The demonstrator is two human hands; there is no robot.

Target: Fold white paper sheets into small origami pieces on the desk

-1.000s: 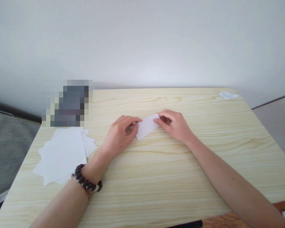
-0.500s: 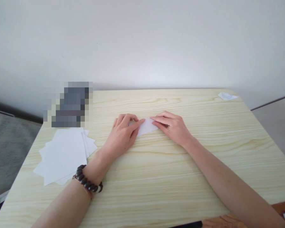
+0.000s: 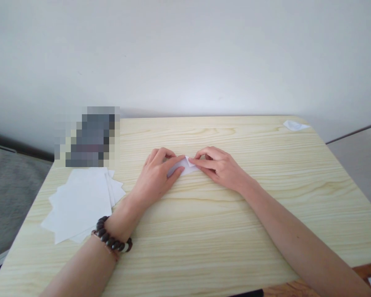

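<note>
A small folded white paper [image 3: 183,166] lies on the light wooden table [image 3: 204,231], mostly covered by both hands. My left hand [image 3: 156,175], with a dark bead bracelet on its wrist, pins the paper's left end with curled fingers. My right hand [image 3: 221,167] presses on its right end, the forefinger laid flat along the fold and the other fingers bent. The fingertips of both hands nearly meet over the paper.
A loose stack of white paper sheets [image 3: 82,202] lies at the table's left. A blurred-out dark object [image 3: 89,136] stands behind it. A small crumpled white paper piece [image 3: 295,125] sits at the far right corner. A white wall runs behind the table.
The paper was held up slightly between both hands, then laid flat. My hands have drawn together over it, and the visible part has shrunk as it was folded smaller.
</note>
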